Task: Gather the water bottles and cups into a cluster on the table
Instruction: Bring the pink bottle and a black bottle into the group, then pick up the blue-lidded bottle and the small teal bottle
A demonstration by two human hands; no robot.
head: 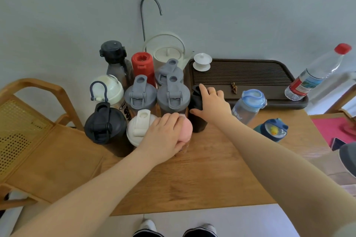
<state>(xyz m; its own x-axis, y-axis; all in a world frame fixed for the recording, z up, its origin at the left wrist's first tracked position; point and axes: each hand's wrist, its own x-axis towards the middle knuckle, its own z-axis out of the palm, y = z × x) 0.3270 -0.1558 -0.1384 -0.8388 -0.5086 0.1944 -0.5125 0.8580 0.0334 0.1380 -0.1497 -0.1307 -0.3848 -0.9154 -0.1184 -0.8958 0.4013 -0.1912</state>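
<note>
Two hands are at work along the right side of the cluster on the wooden table. The left hand lies cupped over the pink domed lid of a clear bottle, fingers curled round the cap, beside the white flip-lid shaker. The right hand wraps the top of a tall black matte tumbler, thumb on the near side, next to the grey-lidded shaker.

Both look like rigid plastic, probably empty and light, though their contents cannot be seen. Tall and narrow, they would tip if pushed from the lid, so a grip lower on the body seems safer. A blue-lidded translucent bottle and a navy cup with a duck stand apart, toward the table's right edge.
</note>
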